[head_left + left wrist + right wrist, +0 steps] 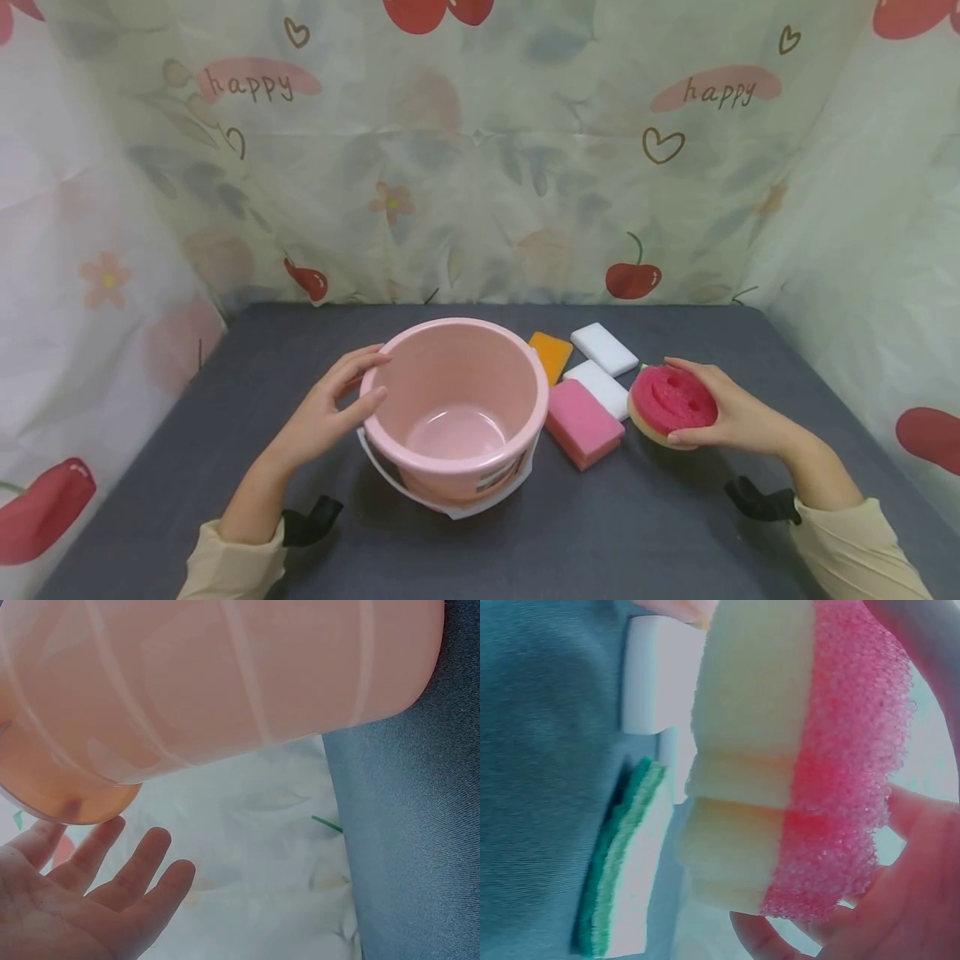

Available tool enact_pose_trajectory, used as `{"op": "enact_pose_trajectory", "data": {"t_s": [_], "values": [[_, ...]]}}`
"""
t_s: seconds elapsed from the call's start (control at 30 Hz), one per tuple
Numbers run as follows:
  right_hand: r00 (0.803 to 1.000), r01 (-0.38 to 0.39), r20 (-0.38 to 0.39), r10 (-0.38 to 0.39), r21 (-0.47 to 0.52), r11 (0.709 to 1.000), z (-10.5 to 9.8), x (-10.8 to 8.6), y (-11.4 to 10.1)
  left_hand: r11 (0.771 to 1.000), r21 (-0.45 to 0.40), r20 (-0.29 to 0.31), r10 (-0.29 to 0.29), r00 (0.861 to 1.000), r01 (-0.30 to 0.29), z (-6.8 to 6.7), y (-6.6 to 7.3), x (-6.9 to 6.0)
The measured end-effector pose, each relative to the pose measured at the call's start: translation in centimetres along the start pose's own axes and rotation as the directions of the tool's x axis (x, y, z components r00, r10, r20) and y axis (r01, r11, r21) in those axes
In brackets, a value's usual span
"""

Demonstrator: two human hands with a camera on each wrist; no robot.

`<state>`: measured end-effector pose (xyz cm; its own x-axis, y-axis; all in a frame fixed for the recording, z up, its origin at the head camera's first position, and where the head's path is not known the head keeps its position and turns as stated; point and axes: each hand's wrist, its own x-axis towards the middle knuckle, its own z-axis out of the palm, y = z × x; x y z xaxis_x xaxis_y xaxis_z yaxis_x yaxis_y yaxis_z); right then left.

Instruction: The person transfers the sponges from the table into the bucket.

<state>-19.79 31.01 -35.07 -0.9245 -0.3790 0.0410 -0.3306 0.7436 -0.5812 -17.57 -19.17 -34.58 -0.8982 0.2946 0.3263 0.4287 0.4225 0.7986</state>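
A pink bucket [453,392] stands upright on the dark tabletop, its white handle [450,510] hanging down in front. At the bucket's left rim is my left hand [322,417], fingers fairly straight; in the left wrist view the fingertips [112,829] meet the rim from outside. My right hand [738,408] grips a round sponge [672,404] by its edges, raised over the table. This sponge has a red scrubbing face with smiley cutouts and a cream foam layer [742,750]. Near it lie a pink block sponge [585,421] and two white sponges [603,348].
An orange sponge [551,357] lies beside the bucket, partly hidden by it. In the right wrist view a green and white sponge [626,862] rests on the dark tabletop [570,542]. A printed curtain [480,167] encloses the back and sides.
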Motion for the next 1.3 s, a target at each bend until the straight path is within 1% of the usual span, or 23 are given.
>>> {"op": "enact_pose_trajectory", "data": {"t_s": [0.17,0.4,0.73,0.87,1.07,1.3], "values": [[0.999,0.020,-0.025,-0.020,-0.014,1.000,-0.7,0.3,-0.7,1.000,0.003,0.000,-0.007,1.000,0.007,0.0,0.1,0.0],[0.997,0.047,-0.055,-0.049,-0.034,0.998,-1.5,0.8,-1.7,1.000,0.000,-0.006,-0.003,1.000,0.003,0.1,0.1,0.0],[0.994,0.071,-0.080,-0.076,-0.057,0.996,-2.1,1.5,-3.2,1.000,-0.028,-0.009,0.006,1.000,-0.006,0.2,0.1,0.1],[0.993,0.081,-0.078,-0.085,-0.055,0.995,-2.3,1.8,-3.8,0.999,-0.032,-0.009,0.004,1.000,-0.004,0.3,0.1,0.1],[0.989,0.116,-0.090,-0.121,-0.055,0.992,-2.4,2.3,-4.9,0.999,-0.033,-0.007,-0.008,1.000,0.007,0.2,0.1,0.0],[0.977,0.174,-0.121,-0.177,-0.031,0.984,-2.3,2.7,-7.1,1.000,-0.028,-0.013,-0.002,1.000,0.002,0.2,0.0,-0.1]]}}
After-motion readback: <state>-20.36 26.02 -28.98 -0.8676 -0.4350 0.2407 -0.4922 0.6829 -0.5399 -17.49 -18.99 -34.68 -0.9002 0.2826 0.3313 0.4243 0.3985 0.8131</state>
